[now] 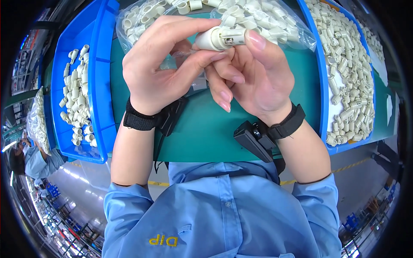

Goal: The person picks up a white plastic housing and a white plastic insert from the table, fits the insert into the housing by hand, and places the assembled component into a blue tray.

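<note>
Above the far part of the green table, my left hand is closed, with finger and thumb around a cream-white plastic cap. My right hand pinches the outer end of a narrower white plastic insert between thumb and fingers. Small metal parts show in an opening in the insert's side. The insert lies in line with the cap, its inner end at the cap's mouth; how deep it sits cannot be told. The other fingers of my right hand are curled under the parts.
Beyond my hands lies a clear plastic bag of cream-white caps. A blue bin on the left holds cap-and-insert pieces. Another blue bin on the right is filled with small inserts. Green table lies between them. Another person sits at far left.
</note>
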The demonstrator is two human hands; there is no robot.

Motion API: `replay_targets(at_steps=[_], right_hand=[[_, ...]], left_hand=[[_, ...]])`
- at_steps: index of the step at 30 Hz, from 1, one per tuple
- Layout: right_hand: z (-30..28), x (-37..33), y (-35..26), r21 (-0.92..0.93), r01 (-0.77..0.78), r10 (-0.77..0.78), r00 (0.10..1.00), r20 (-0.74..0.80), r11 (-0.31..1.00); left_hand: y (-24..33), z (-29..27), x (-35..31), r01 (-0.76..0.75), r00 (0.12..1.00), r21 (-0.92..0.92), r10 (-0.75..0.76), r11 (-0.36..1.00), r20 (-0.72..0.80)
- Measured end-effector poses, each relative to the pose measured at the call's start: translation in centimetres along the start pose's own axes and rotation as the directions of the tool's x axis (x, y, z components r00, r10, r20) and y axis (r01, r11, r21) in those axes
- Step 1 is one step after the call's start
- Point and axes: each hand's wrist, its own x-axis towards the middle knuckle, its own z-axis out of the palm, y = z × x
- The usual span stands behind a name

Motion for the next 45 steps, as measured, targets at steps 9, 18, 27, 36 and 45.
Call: replay_targets(at_steps=[9, 18, 27, 36, 45], right_hand=[[2.0, -0.5, -2.2, 0.069, 0.123, -0.117, 0.990, -0.084, 0.990], [2.0, -11.3, -10.3, -0.816, 0.349, -0.426, 0.893, 0.142, 0.461], [-9.9, -16.5, -13.6, -0.932, -0.325, -0.373, 0.894, -0.247, -0.162], [-11.6, -15.1, -12.6, -0.886, -0.290, -0.224, 0.950, -0.219, -0.363], [3.3, -9.9, -10.8, -1.000, -0.028, -0.524, 0.852, -0.016, -0.015]], left_hand=[[3.1, -2.8, 1.8, -0.149, 0.965, 0.233, 0.192, 0.961, -0.177], [6.2, -19.4, -5.4, 0.567, 0.776, 0.736, -0.539, 0.370, -0.327], [8.1, -12.0, -2.5, 0.350, 0.907, 0.637, -0.417, 0.687, -0.049], [-0.7, -5.2, -0.2, 0.357, 0.828, 0.713, -0.558, 0.603, 0.057], [-0.7, -6.6, -2.0, 0.419, 0.722, 0.543, -0.630, 0.727, 0.286]])
